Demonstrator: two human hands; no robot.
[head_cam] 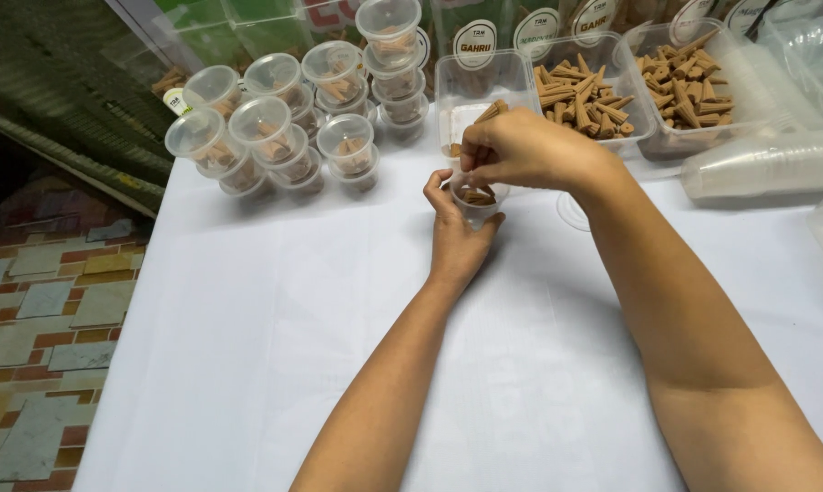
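Clear thin plastic is what you're dealing with, so go easy. Your left hand [457, 239] has its grip wrapped around a small round cup [476, 202] from below and the side, fingers curled about halfway closed on the wall, holding it just above the white tabletop [247, 346] near the middle of the view. A few brown cones [478, 195] already sit inside it.

Your right hand [521, 150] hovers right over the cup's mouth, at about 1 o'clock from the left hand, fingertips pinched together. I can't tell for sure whether there's a cone between them, since the fingers hide it.

Handling-wise, I'd guess that cup weighs next to nothing and flexes if you squeeze, so holding the wall low down with a light touch, like you've got it, seems right. The cones look like dry pressed powder with thin tips, probably crumbly, so pinch them at the fat base rather than the point.

At 12 o'clock from the cup there's a mostly empty clear tub [481, 91], and at 1 to 2 o'clock two more tubs [594, 96] heaped with cones. Over at 10 to 11 o'clock sits a cluster of lidded filled cups [275, 128], stacked two or three high. A sleeve of nested empty cups [762, 164] lies on its side at 3 o'clock.
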